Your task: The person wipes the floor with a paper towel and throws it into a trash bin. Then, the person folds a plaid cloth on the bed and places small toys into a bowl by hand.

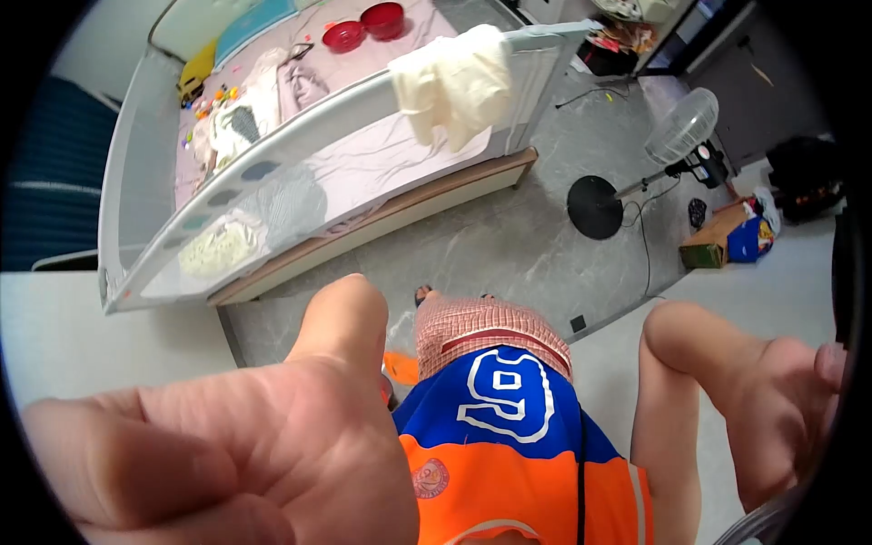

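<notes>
Nearest the cam: L hand (272,454), palm twd the lens, fingers curled in narrow; can't tell if anything is pinched in them, as the inner side is hidden. R hand (777,418) is raised at the far R, partly in shadow, fingers bent & cut by the frame edge, so their spread & any hold can't be told. Closest thing to it is a clear curved edge (767,527) just below, prob. plastic; contact unclear.

Step in hand, as I judge it: both arms up at head ht, elbows bent, w/ no room item being handled. A grip on any of the floor or bed items wld call for lowering the arms & reaching well out.

Below/between the hands: orange-&-blue numbered jersey (518,477), then checked shorts (490,318), w/ a dark cord (582,472) down the jersey.

Further out, on grey marbled floor (454,259): pedestal fan (681,127) upright on its round blk base, cable trailing; open cardboard box (713,241) nr the R wall, w/ blue pkg (747,241) beside it.

Ahead & L: bed w/ mesh guard rail (263,136), cream cloth (454,82) draped over its top. Beyond, on the pink sheet: two red basins (343,36) side by side, yellow toy vehicle (193,73), small bright toys & rumpled clothes.
</notes>
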Available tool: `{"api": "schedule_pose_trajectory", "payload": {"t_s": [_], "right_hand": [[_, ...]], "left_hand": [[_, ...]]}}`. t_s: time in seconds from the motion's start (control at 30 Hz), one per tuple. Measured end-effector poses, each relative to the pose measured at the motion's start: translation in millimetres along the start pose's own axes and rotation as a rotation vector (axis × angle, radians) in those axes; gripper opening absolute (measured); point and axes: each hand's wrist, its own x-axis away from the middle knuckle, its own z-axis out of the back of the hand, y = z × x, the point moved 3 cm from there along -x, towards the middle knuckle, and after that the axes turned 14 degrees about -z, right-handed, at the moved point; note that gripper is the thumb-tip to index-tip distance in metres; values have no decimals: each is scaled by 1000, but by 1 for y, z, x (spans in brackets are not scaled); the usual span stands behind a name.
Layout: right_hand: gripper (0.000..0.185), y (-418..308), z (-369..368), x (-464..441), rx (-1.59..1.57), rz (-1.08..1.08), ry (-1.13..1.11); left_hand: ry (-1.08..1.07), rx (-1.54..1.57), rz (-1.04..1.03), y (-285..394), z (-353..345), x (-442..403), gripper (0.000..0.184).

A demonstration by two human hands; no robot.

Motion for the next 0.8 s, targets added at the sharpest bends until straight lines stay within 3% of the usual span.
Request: {"api": "schedule_pose_trajectory", "payload": {"t_s": [0.37,0.57,0.67,0.8], "right_hand": [[34,76,81,38,210,-140,79],[30,161,107,54,276,-258,200],[28,214,112,75,352,-456,320],[25,282,103,123,438,-895,454]], "left_hand": [[-26,224,111,-122,-85,37,26],[-38,288,173,-210,-116,66,25],[-16,348,219,-258,-135,90,25],[-13,502,477,-323,-195,162,33]]}}
